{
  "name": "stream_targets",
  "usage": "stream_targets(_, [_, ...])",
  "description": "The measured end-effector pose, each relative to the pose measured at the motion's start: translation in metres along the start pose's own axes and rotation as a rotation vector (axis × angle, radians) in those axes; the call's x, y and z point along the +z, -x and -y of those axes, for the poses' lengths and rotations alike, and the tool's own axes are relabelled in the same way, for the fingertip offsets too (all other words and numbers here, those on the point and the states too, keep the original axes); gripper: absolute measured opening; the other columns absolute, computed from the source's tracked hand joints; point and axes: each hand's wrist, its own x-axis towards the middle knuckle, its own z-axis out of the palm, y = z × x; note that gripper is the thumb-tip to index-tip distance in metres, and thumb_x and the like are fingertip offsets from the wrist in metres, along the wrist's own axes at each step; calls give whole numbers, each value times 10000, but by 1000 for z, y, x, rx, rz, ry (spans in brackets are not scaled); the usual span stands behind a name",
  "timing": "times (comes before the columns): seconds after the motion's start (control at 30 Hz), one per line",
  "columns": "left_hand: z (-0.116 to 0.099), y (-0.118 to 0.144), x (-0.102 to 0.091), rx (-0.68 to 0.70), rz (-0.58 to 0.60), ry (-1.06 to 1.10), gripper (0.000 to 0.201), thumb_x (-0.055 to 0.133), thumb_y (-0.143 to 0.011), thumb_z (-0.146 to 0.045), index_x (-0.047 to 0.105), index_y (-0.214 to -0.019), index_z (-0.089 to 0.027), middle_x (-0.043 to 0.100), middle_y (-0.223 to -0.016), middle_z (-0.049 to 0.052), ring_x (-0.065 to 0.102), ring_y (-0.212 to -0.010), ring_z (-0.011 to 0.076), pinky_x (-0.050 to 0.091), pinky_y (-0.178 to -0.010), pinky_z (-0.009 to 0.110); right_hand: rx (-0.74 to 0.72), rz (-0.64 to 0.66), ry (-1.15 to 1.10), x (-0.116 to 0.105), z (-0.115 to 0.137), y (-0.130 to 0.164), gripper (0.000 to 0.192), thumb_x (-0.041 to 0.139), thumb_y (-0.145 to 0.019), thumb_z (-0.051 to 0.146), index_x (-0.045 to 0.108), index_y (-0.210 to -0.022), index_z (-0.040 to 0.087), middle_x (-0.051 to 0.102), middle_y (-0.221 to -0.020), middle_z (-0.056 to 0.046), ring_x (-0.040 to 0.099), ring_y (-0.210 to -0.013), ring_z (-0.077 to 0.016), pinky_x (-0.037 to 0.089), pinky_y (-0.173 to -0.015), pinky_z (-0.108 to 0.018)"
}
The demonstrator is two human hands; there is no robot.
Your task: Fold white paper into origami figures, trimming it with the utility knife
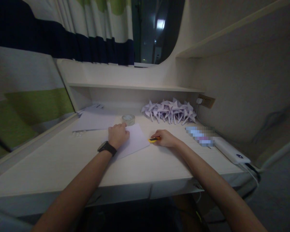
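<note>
A flat, matte white sheet of paper (135,140) lies on the pale wood-grain desk (62,161), pinned under the left hand (118,134), which is loosely curled and grasps nothing. At its 3 o'clock the right hand (165,138) pinches a small yellow tool (154,139), possibly a cutter. A clear tape roll (128,119) sits at 12 o'clock, folded paper pinwheels (170,111) at 1 o'clock.

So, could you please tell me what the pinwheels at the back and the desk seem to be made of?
The pinwheels look like matte pale-lilac folded paper, with sharp creases and thin pointed vanes. The desk looks like light wood-grain laminate, with faint streaks and a smooth, low sheen; it could be veneer.
</note>
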Motion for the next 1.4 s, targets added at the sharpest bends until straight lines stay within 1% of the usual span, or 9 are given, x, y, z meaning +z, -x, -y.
stream_targets(0.1, [-2, 2, -2, 90, -3, 50, 360, 423, -831, -254, 562, -1149, -157, 622, -1131, 144, 533, -1076, 288, 369, -881, 415, -1, 2, -19, 0, -1, 0, 345, 674, -700, 226, 716, -1042, 222, 696, -940, -45, 613, -807, -168, 411, -727, -240])
stream_targets(0.2, [-8, 5, 2, 244, 105, 115, 366, 372, -895, -310, 577, -1180, -205, 591, -1222, 109, 490, -1152, 261, 362, -929, 399, -4, 6, -32, 1, -1, 0, 332, 673, -699, 217, 722, -1028, 221, 699, -932, -46, 615, -806, -166, 417, -728, -240])
stream_targets(0.4, [-19, 14, 24, 369, 340, 149, 554, 149, -930, -566, 404, -1375, -357, 394, -1451, 90, 353, -1309, 323, 308, -972, 555, -7, 9, -67, 1, -3, -1, 344, 675, -691, 186, 724, -1031, 200, 694, -912, -54, 614, -803, -166, 429, -742, -239])
stream_targets(0.5, [-17, 14, 30, 426, 389, 183, 598, 102, -909, -614, 348, -1403, -381, 300, -1508, 60, 262, -1362, 335, 222, -1013, 606, -23, 20, -100, 2, -5, -1, 351, 676, -691, 177, 722, -1039, 199, 687, -921, -55, 613, -805, -165, 435, -752, -239])
stream_targets(0.8, [-7, 8, 30, 471, 420, 238, 626, 126, -895, -645, 320, -1420, -366, 252, -1529, 20, 177, -1394, 323, 140, -1064, 587, -95, 111, -279, -4, -4, 3, 329, 686, -706, 207, 721, -1033, 187, 668, -930, -55, 612, -809, -164, 460, -764, -246])
stream_targets(0.97, [-11, 11, 24, 475, 409, 253, 562, 131, -928, -577, 371, -1393, -374, 266, -1525, 12, 154, -1400, 313, 121, -1068, 593, -100, 121, -220, -5, 0, 6, 334, 675, -727, 211, 709, -1059, 189, 666, -951, -62, 614, -831, -168, 457, -789, -259])
stream_targets(1.07, [-18, 16, 21, 471, 423, 276, 551, 107, -932, -564, 391, -1375, -399, 289, -1515, 13, 177, -1391, 333, 126, -1036, 649, -83, 125, -165, -7, 6, 9, 342, 682, -729, 211, 704, -1069, 182, 665, -962, -72, 614, -826, -174, 454, -782, -264])
stream_targets(1.2, [-23, 21, 19, 464, 427, 303, 578, 138, -905, -625, 345, -1398, -406, 271, -1522, 27, 194, -1379, 367, 118, -1013, 684, -110, 80, -85, -5, 20, 17, 333, 678, -759, 262, 694, -1084, 194, 658, -948, -78, 605, -819, -182, 449, -757, -268])
stream_targets(1.4, [-22, 22, 19, 488, 402, 297, 597, 136, -898, -639, 350, -1400, -397, 271, -1521, 29, 199, -1381, 356, 83, -1035, 662, -106, -23, -39, 6, 30, 25, 245, 575, -854, 240, 701, -1057, 185, 640, -933, -94, 588, -835, -178, 440, -759, -270])
